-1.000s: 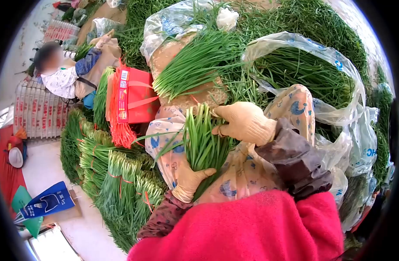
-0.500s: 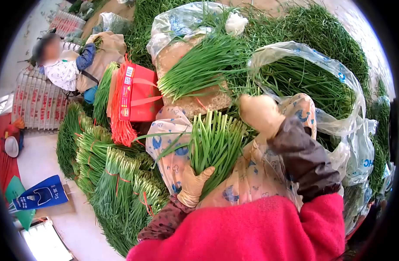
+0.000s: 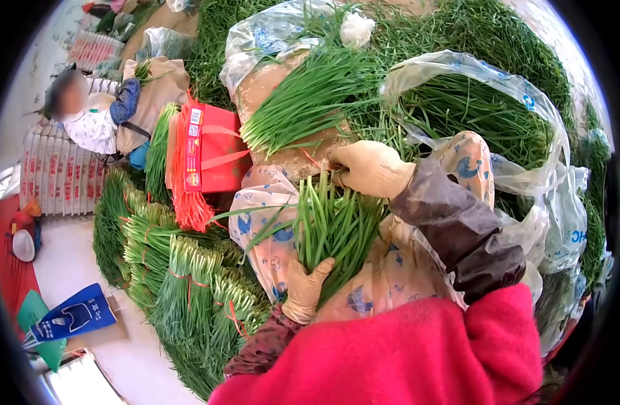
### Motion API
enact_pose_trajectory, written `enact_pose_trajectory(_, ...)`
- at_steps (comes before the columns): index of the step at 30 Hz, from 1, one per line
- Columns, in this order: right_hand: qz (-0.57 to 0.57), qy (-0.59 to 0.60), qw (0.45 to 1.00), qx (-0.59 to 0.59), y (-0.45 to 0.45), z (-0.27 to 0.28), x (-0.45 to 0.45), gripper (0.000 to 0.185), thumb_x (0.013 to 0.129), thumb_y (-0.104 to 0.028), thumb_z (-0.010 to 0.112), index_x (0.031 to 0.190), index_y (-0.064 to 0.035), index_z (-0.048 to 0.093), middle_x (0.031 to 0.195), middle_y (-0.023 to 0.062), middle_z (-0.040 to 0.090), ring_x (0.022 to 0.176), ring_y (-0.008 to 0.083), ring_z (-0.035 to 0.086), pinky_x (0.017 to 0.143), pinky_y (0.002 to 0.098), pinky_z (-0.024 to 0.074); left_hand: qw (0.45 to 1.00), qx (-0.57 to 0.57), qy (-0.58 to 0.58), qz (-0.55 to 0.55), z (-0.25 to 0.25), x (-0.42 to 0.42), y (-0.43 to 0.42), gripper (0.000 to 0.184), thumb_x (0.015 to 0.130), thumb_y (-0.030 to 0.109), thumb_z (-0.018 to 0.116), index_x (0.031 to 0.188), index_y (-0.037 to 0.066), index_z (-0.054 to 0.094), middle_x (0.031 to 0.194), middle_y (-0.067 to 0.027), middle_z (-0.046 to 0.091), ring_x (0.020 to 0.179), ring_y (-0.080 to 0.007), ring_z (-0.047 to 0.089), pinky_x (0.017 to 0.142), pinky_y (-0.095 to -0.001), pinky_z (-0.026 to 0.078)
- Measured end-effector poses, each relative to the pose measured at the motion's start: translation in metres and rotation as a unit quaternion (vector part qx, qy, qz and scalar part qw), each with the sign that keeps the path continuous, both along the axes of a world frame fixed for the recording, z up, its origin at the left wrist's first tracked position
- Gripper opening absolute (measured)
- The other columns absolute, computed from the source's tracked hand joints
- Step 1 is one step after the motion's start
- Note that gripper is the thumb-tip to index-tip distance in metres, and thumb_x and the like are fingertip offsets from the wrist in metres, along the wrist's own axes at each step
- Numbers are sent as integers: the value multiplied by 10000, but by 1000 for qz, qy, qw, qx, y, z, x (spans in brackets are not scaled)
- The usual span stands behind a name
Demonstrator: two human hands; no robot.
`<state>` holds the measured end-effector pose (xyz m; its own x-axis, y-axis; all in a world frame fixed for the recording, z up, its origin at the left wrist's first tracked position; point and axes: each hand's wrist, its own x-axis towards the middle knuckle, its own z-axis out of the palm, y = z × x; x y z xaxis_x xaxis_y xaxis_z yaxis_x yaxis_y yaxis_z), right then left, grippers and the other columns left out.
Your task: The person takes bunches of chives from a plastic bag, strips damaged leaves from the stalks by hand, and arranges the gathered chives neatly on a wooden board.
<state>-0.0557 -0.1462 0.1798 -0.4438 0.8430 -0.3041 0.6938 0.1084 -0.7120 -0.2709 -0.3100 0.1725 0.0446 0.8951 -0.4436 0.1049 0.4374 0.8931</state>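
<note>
A loose bunch of long green stalks (image 3: pixel 337 233) rests on my lap with its pale ends pointing away from me. My left hand (image 3: pixel 306 290), in a cream glove, holds the bunch near its lower part, thumb across the leaves. At the pale ends is my right hand (image 3: pixel 372 169), also gloved, with bent fingers closed on the tips of the stalks. Just beyond my knees, another spread of stalks (image 3: pixel 303 101) lies on a brown board (image 3: pixel 256 91). A red box (image 3: pixel 219 148) with red ties hanging from it stands left of the board.
Tied bundles (image 3: pixel 188 290) are piled at my left. An open plastic bag (image 3: pixel 431 64) of greens lies at right, with loose greens (image 3: pixel 485 34) behind. A person (image 3: pixel 97 115) sits at upper left by stacked white crates (image 3: pixel 60 165). A blue bag (image 3: pixel 77 314) lies at lower left.
My right hand moved off the pale ends to the right, then came back to them. My left hand stayed around the bunch, which is now more spread. The other person's gloved hand moved.
</note>
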Motion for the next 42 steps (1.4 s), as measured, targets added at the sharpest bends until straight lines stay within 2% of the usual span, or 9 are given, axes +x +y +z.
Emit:
enact_pose_trajectory(4, -132, -67, 987, 58, 14, -5, 10, 269, 817, -168, 617, 1060, -54, 627, 875, 115, 683, 789, 279, 652, 714, 389, 503, 999, -1, -22, 38, -8, 2, -3, 567, 820, 261, 756, 1214, -58, 501, 1082, -117, 634, 947, -192, 602, 854, -310, 477)
enact_pose_trajectory(5, -204, 66, 974, 70, 29, -17, 31, 271, 824, -131, 623, 1083, -53, 621, 897, 99, 689, 780, 234, 654, 705, 349, 505, 1000, 5, 0, 17, -8, 2, -4, 575, 816, 289, 758, 1201, -58, 508, 1071, -122, 635, 940, -192, 602, 846, -311, 479)
enact_pose_trajectory(10, 144, 44, 981, -120, 26, 12, 30, 556, 691, -138, 734, 1229, -114, 593, 1051, 110, 656, 878, 177, 635, 764, 336, 500, 996, 21, 81, -36, -3, 8, -7, 650, 775, 419, 774, 1147, -56, 531, 1007, -145, 638, 919, -206, 604, 810, -325, 483)
enact_pose_trajectory(12, 200, 72, 960, -180, 21, 5, 14, 406, 684, -114, 715, 1088, -110, 673, 919, 74, 691, 828, 158, 634, 744, 327, 504, 994, 28, 100, -45, -7, 4, -8, 620, 798, 408, 754, 1149, -54, 533, 1003, -141, 640, 912, -211, 604, 804, -328, 482)
enact_pose_trajectory(22, -256, 178, 949, -55, 23, -22, 38, 204, 787, -177, 639, 955, -96, 722, 825, 90, 706, 788, 196, 663, 730, 313, 517, 999, 25, -23, 40, -5, 0, -2, 513, 879, 323, 673, 1221, -33, 530, 1025, -119, 659, 879, -192, 607, 800, -314, 486)
enact_pose_trajectory(28, -154, 17, 986, -56, 25, -43, 79, 296, 798, -187, 644, 1071, -78, 679, 907, 100, 694, 818, 207, 648, 762, 305, 496, 923, 94, 211, -308, 9, 9, -3, 563, 858, 414, 664, 1208, -2, 516, 972, -186, 650, 891, -337, 655, 726, -380, 529)
enact_pose_trajectory(35, 253, -181, 938, -151, 38, -61, 5, 355, 765, -169, 665, 1118, -136, 681, 1047, 61, 698, 966, 231, 659, 829, 355, 513, 894, 134, 238, -355, 4, 17, 3, 478, 865, 367, 644, 1159, 15, 511, 946, -197, 636, 860, -386, 629, 702, -425, 513)
enact_pose_trajectory(37, 348, -231, 898, -135, 39, -92, -30, 327, 761, -310, 682, 1016, -107, 713, 943, 98, 701, 917, 269, 659, 781, 385, 509, 891, 119, 240, -367, 4, 18, 4, 454, 863, 353, 646, 1145, 22, 515, 944, -203, 633, 863, -395, 621, 699, -431, 508)
enact_pose_trajectory(42, 227, -122, 950, -174, 28, -155, -45, 550, 731, -396, 716, 1135, -31, 632, 1005, 168, 675, 951, 308, 642, 818, 396, 494, 904, 75, 225, -355, 2, 15, 4, 385, 864, 313, 641, 1104, 38, 520, 963, -211, 623, 898, -408, 600, 723, -448, 492)
